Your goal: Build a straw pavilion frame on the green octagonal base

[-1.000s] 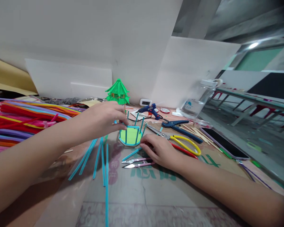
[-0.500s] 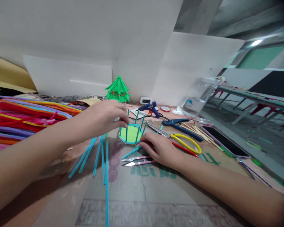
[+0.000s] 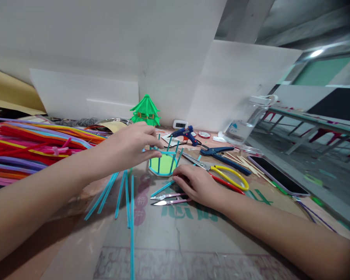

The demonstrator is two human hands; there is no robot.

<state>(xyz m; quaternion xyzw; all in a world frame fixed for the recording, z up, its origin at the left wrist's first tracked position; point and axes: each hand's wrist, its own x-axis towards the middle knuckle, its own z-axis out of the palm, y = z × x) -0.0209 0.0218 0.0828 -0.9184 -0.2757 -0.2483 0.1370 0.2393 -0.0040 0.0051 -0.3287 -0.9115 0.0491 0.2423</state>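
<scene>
A small light-green base (image 3: 167, 163) with a blue rim stands on the board, with several thin upright blue posts (image 3: 171, 165) around its edge. My left hand (image 3: 137, 144) is over its left side, thumb and forefinger apart on either side of one post. At the base's right front edge, my right hand (image 3: 196, 184) lies low with curled fingers; its fingertips meet the rim, their exact grip partly hidden. Pink-handled thread snips (image 3: 166, 200) extend from under that hand. A loose blue strip (image 3: 162, 188) lies between the snips and the base.
Blue strips (image 3: 128, 200) lie front left, near colourful pipe cleaners (image 3: 32, 149). Behind are a green tiered roof model (image 3: 146, 111) and a glue gun (image 3: 186, 134). Scissors (image 3: 230, 177), pliers (image 3: 226, 157), wooden sticks (image 3: 251, 167), a phone (image 3: 277, 175) and a water bottle (image 3: 245, 120) are right.
My left hand has shifted slightly right and its thumb and forefinger have parted. The base has turned a little and moved slightly right. My right hand stays in place.
</scene>
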